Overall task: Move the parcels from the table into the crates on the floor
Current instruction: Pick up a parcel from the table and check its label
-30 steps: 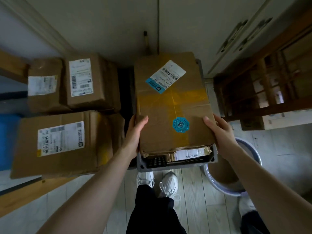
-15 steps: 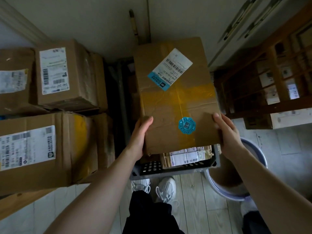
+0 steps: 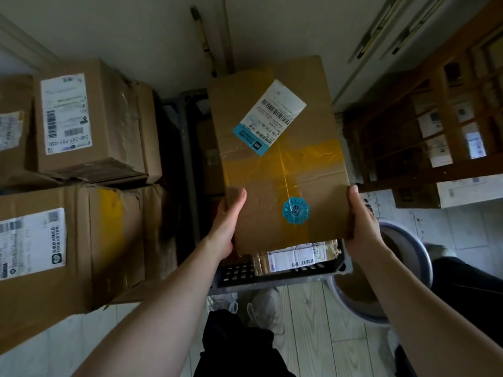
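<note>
A long brown cardboard parcel with a white and blue shipping label, yellow tape and a round blue sticker hangs over a dark grey plastic crate on the floor. My left hand grips its near left corner, thumb on top. My right hand grips the near right corner. Under the parcel, inside the crate, lies another taped parcel with a white label. The rest of the crate's inside is hidden.
Three labelled cardboard boxes are stacked at the left: a large near box, a far box and a partly cut-off box. A round bucket stands right of the crate. A wooden shelf with parcels is at the right.
The parcel has shifted slightly forward and right over the crate, still in both hands. The view has swung right, so the boxes at the left slid further left.
</note>
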A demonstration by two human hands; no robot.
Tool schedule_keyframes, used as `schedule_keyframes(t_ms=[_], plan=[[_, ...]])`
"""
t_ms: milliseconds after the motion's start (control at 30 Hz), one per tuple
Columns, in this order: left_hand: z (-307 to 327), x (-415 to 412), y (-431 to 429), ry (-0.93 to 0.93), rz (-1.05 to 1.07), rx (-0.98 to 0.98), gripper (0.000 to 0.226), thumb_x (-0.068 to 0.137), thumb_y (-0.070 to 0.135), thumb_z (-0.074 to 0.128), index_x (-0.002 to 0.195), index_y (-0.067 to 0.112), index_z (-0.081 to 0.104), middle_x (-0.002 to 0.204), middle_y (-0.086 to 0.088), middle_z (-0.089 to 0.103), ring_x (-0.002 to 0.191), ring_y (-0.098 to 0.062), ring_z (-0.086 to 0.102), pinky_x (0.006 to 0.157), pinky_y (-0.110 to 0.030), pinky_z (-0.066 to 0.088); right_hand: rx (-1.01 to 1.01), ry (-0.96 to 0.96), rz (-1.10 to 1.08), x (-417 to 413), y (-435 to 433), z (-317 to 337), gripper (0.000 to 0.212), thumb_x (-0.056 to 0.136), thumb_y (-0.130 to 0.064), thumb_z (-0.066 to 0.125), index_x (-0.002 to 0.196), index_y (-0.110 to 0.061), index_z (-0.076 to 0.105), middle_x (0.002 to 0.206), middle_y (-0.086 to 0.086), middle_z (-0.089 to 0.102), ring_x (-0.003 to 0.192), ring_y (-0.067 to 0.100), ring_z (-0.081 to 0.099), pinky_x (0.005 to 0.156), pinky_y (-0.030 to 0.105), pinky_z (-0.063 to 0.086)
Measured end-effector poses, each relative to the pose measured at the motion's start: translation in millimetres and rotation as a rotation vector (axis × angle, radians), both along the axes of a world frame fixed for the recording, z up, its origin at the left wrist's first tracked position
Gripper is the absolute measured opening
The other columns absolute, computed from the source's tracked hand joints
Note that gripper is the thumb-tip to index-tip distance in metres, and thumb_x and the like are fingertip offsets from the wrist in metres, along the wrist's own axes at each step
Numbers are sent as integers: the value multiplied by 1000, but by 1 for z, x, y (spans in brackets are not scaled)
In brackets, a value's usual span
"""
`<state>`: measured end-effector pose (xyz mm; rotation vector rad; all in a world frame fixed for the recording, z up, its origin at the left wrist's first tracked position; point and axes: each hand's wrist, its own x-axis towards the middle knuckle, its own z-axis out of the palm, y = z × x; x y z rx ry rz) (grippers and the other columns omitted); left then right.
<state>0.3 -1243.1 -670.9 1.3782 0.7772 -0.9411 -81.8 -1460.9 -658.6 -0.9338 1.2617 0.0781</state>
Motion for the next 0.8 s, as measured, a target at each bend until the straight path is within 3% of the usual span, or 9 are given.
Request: schedule_keyframes(t_ms=[100, 200, 267, 333, 400, 500, 633, 733, 800], plan=[[-3, 7, 0, -1, -24, 8, 91, 65, 67, 61, 145, 34, 31, 133, 4, 51, 109, -19, 55, 81, -35, 49, 33, -11, 49, 1, -1, 0, 82, 47, -68, 75, 113, -21, 62, 121, 11, 62, 108, 30, 62, 88, 49, 53], [-7, 9, 2, 33, -36, 24, 109, 54, 77, 66, 146, 35, 27, 140, 3, 46, 120, -23, 51, 96, -42, 44, 4, 2, 10, 2, 0, -1, 62, 62, -61, 70, 108, -20, 62, 116, 11, 64, 105, 28, 63, 90, 48, 52], [-14, 7, 3, 92, -38, 39, 126, 39, 86, 69, 147, 36, 27, 145, 0, 44, 126, -26, 48, 105, -48, 37, 1, 6, 39, 2, 0, -1, 76, 55, -68, 72, 114, -21, 62, 119, 11, 63, 107, 29, 62, 90, 49, 52], [-14, 7, 2, 110, -50, 35, 130, 35, 88, 68, 146, 33, 30, 142, -3, 47, 123, -26, 51, 100, -45, 40, 1, 3, 83, 1, 0, 0, 103, 36, -78, 76, 122, -23, 59, 120, 10, 63, 109, 29, 61, 91, 50, 52], [-11, 8, 0, 100, -58, 17, 114, 46, 85, 64, 144, 31, 36, 138, -2, 52, 116, -24, 55, 94, -42, 43, 15, -8, 92, 1, -2, -2, 109, 32, -80, 76, 125, -24, 57, 120, 8, 64, 109, 29, 62, 92, 50, 51], [-7, 9, -1, 90, -63, 20, 98, 58, 80, 59, 142, 31, 40, 135, -3, 55, 118, -25, 55, 98, -43, 40, 18, -15, 81, 2, -2, -2, 98, 43, -76, 72, 125, -24, 57, 121, 9, 63, 110, 29, 61, 94, 51, 49], [-6, 8, -3, 74, -12, 63, 87, 70, 76, 58, 140, 27, 44, 133, -3, 57, 119, -26, 55, 100, -42, 41, -7, -4, 61, 4, 1, 2, 101, 42, -76, 72, 124, -20, 57, 120, 8, 63, 109, 28, 61, 95, 48, 49], [-9, 7, -1, 39, 23, 156, 107, 53, 85, 63, 139, 24, 44, 135, -2, 55, 121, -27, 54, 105, -49, 39, -43, 52, 18, 5, 4, 6, 62, 75, -59, 65, 115, -14, 54, 106, 4, 61, 101, 20, 58, 93, 36, 46], [-6, 5, 2, 28, 25, 230, 112, 50, 88, 59, 140, 23, 43, 137, 0, 53, 124, -28, 51, 107, -50, 37, -66, 106, -24, 0, 7, 7, 41, 87, -48, 60, 111, -16, 52, 99, -1, 59, 101, 18, 55, 95, 32, 41]])
